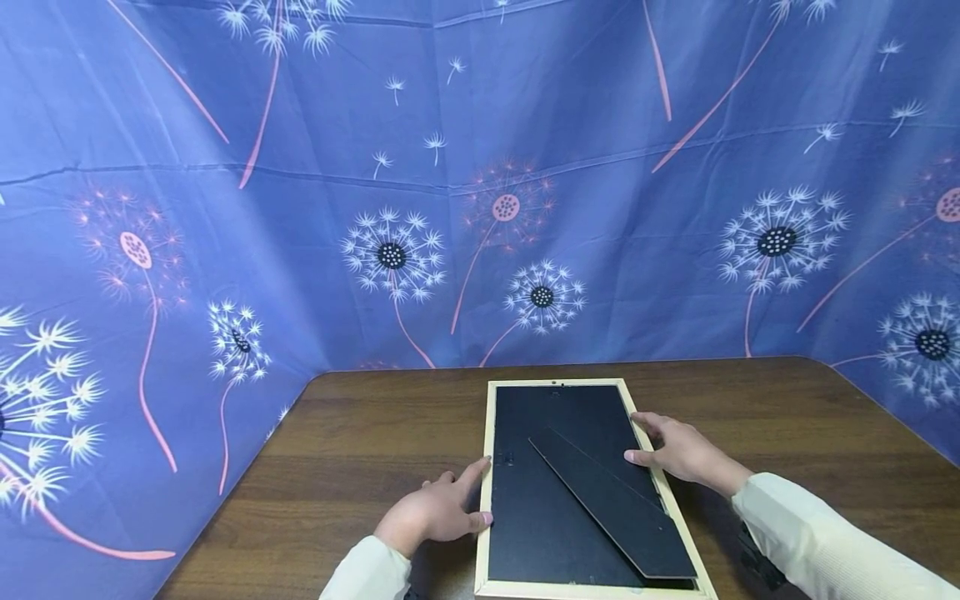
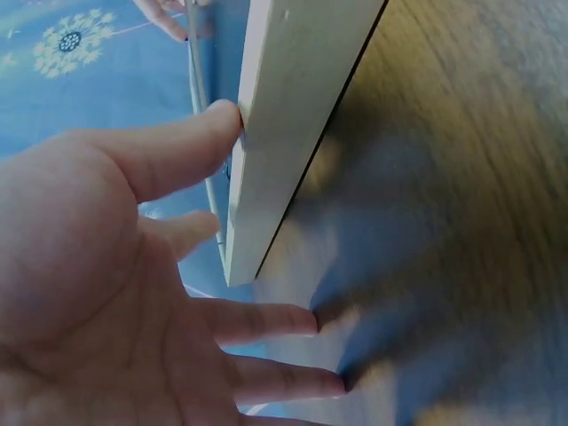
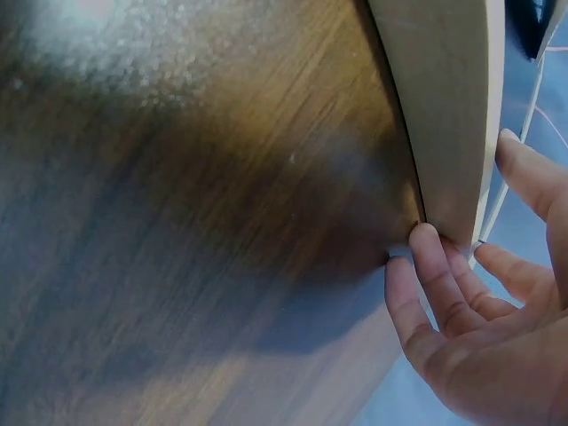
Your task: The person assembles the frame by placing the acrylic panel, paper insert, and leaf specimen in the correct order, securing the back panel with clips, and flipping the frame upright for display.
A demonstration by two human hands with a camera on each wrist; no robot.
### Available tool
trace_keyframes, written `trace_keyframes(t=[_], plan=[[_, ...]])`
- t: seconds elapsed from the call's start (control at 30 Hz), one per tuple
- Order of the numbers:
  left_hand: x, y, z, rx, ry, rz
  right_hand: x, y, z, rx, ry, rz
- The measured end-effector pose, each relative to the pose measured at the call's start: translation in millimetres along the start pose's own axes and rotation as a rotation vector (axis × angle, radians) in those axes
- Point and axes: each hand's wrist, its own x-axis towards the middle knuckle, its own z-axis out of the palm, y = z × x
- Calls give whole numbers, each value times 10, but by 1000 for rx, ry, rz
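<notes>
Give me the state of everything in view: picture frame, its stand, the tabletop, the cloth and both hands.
Picture frame: back side up, lying on the wooden tabletop.
Easel stand: slanting across the frame's back; how far folded is unclear.
Wooden tabletop: bearing the frame.
Dandelion-print cloth: hung up, creased.
Left hand: touching the frame's left side.
Right hand: touching its right side.

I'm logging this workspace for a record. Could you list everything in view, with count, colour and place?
Cloth: one, blue with white and pink dandelions, hanging behind the table
Table: one, brown wood-grain, in front
Frame: one, pale, lying back side up on the table
Backing board: one, black, inside the frame
Stand: one, black, aslant over the backing board
Sleeves: two, whitish, at the wrists
Left hand: one, bare, touching the frame's left side
Right hand: one, bare, touching its right side
</notes>
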Motion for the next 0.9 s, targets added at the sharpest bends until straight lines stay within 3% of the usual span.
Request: trace_keyframes(t=[0.3, 0.9], plan=[[22, 32, 35, 67, 5, -61, -3, 6, 4, 31, 11, 12], [32, 53, 31, 134, -28, -89, 8, -25, -93, -25, -13, -13]])
